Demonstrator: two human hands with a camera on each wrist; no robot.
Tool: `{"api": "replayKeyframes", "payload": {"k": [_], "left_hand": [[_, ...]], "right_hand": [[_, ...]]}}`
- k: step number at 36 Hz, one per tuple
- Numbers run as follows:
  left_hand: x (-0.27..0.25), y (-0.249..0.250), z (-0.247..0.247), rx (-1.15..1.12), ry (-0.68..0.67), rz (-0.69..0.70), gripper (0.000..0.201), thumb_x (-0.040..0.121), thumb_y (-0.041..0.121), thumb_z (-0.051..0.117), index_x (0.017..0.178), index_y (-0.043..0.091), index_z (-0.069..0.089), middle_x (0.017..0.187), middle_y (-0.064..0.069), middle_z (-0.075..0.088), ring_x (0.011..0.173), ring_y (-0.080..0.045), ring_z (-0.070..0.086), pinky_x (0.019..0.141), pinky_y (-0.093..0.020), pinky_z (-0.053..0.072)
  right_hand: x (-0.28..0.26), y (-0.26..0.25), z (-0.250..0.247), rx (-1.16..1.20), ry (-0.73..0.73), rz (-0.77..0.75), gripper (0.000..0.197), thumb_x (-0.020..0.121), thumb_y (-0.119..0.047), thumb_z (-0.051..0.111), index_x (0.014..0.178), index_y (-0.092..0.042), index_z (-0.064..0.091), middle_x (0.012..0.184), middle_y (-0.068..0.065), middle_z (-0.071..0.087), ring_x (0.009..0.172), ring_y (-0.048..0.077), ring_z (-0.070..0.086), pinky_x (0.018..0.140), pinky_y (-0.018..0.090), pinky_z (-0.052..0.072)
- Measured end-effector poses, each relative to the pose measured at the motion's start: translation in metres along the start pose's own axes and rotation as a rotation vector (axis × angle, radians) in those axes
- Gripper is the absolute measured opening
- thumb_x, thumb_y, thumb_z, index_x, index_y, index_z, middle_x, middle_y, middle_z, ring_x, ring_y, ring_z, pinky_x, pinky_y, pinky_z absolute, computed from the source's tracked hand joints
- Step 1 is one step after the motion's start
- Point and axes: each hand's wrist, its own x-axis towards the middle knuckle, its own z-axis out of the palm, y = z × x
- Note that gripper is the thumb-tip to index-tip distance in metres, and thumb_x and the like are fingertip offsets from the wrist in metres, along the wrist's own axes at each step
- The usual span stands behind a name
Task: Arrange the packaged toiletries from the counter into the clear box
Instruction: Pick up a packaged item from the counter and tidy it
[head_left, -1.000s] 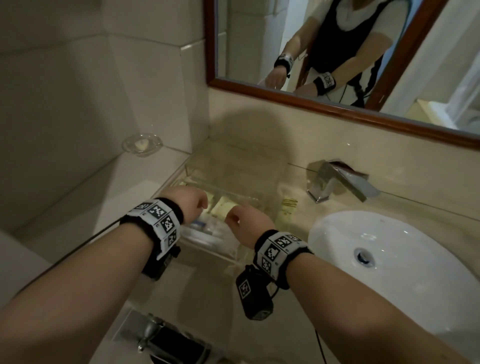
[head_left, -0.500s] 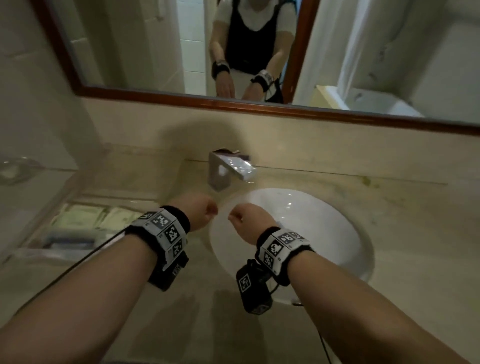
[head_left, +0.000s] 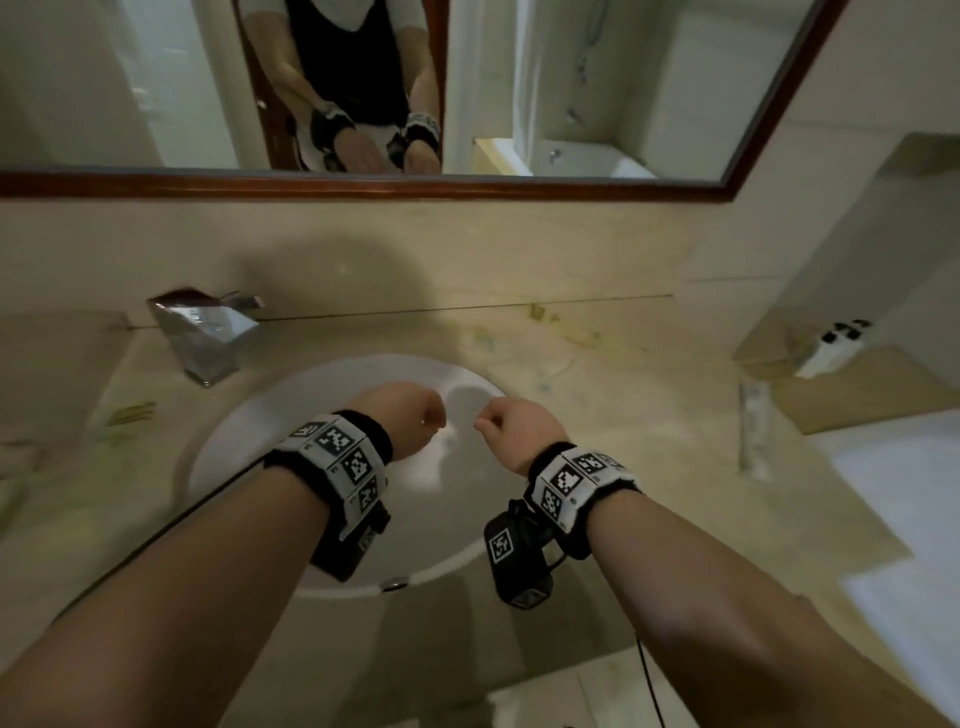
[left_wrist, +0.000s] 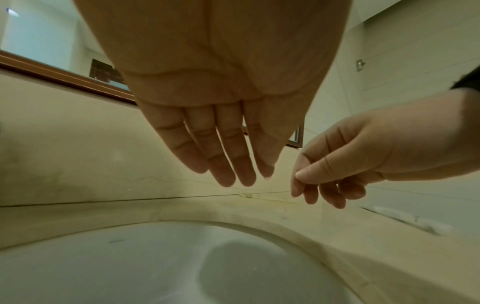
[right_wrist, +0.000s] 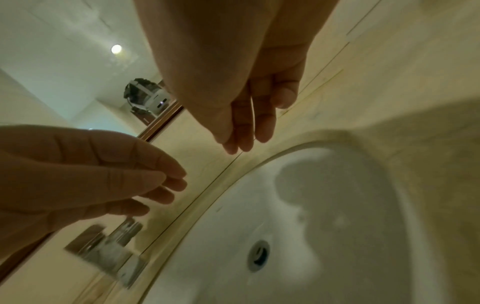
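The surface (head_left: 597, 374) is beige marble, with a white oval sink (head_left: 249, 426) set into it and a chrome tap (head_left: 205, 332) at the back left. A wood-framed mirror (head_left: 363, 184) runs along the tiled wall above. Right of the sink a long white packet (head_left: 754, 426) lies on the surface, its long axis pointing toward the wall; blur hides its print. I cannot see the clear box. My left hand (head_left: 400, 418) hangs over the sink with straight, loose fingers, holding nothing. My right hand (head_left: 514, 426) is just beside it, apart, fingers loosely bent, thumb against forefinger, also holding nothing.
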Motion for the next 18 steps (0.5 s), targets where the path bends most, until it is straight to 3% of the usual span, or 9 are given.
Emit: {"api": "replayKeyframes", "payload": {"k": [4,11,14,18], "left_hand": [[0.019,0.037,0.015,-0.03,-0.024,0.04,0.027,0.095,0.024,0.046,0.116,0.024,0.063,0.123,0.002,0.062,0.112,-0.018,0.058,0.097,-0.03,0.045],[0.039,0.085,0.031,-0.082,-0.045,0.074,0.027,0.095,0.024,0.045,0.116,0.022,0.062,0.122,0.001,0.062,0.112,-0.019,0.057,0.098,-0.029,0.044],[0.05,0.103,0.036,-0.083,-0.06,0.076,0.027,0.095,0.023,0.044,0.116,0.02,0.062,0.121,-0.001,0.062,0.112,-0.021,0.057,0.096,-0.03,0.044],[0.064,0.117,0.043,-0.119,-0.075,0.061,0.024,0.094,0.023,0.047,0.113,0.02,0.062,0.12,-0.001,0.063,0.111,-0.02,0.057,0.096,-0.03,0.044]], "right_hand": [[-0.004,0.056,-0.017,0.011,0.028,0.105,0.029,0.096,-0.028,0.045,0.108,-0.012,0.066,0.109,0.011,0.068,0.101,0.029,0.06,0.081,0.031,0.045],[-0.012,0.149,-0.055,0.099,0.16,0.378,0.029,0.092,-0.024,0.049,0.115,-0.011,0.063,0.123,0.013,0.06,0.11,0.032,0.058,0.091,0.033,0.046],[-0.017,0.191,-0.069,0.098,0.217,0.578,0.042,0.09,-0.028,0.052,0.13,-0.017,0.051,0.135,0.014,0.046,0.12,0.035,0.05,0.102,0.038,0.043],[-0.024,0.239,-0.082,0.137,0.261,0.807,0.055,0.088,-0.034,0.054,0.138,-0.018,0.037,0.141,0.015,0.035,0.13,0.038,0.037,0.107,0.045,0.035]]}}
